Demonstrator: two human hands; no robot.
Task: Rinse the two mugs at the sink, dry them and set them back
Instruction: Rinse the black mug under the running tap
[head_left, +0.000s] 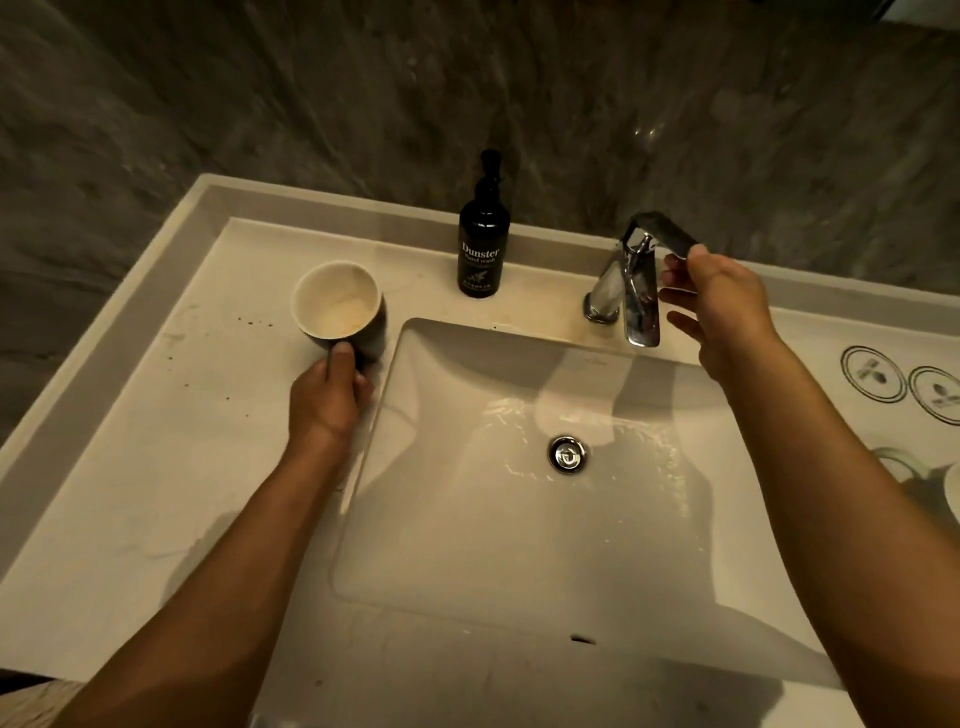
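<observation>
Landmark: the sink basin (467, 519). A dark mug (340, 306) with a pale, stained inside stands upright on the counter (156, 467) just left of the basin, near its back-left corner; probably parked there so it's ready to swing under the tap. Left hand (330, 400) is closed around the mug's near side, thumb up on the wall, gripping it. Right hand (722, 312) is at the faucet (636, 291) behind the basin's back edge: fingers loosely curled, half open, fingertips touching the raised lever (662, 234), likely working the water. No stream visible, though the basin floor around the drain (568, 454) looks wet. Soap bottle (480, 249) stands behind the basin, between mug and faucet. Second mug: can't identify it for sure.
</observation>
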